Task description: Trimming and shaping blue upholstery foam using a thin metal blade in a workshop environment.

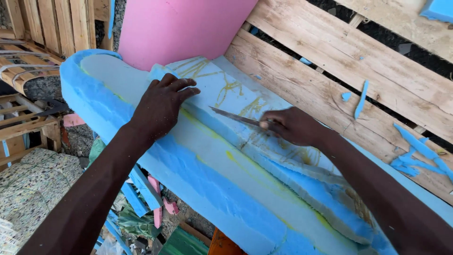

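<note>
A long blue foam slab (207,189) with yellow glue streaks lies across a wooden pallet bench (330,80). My left hand (163,106) presses flat on the foam's upper left part, fingers spread. My right hand (292,126) grips a knife (233,116); its thin blade points left and lies along a seam in the foam's top layer. A thinner foam strip (302,179) sits on the slab and partly peels away at the right.
A pink foam block (179,28) stands behind the slab. Blue foam scraps (417,156) lie on the pallet planks at right. Below left are offcuts (141,193), a speckled foam pad (33,184) and wooden frames (28,71).
</note>
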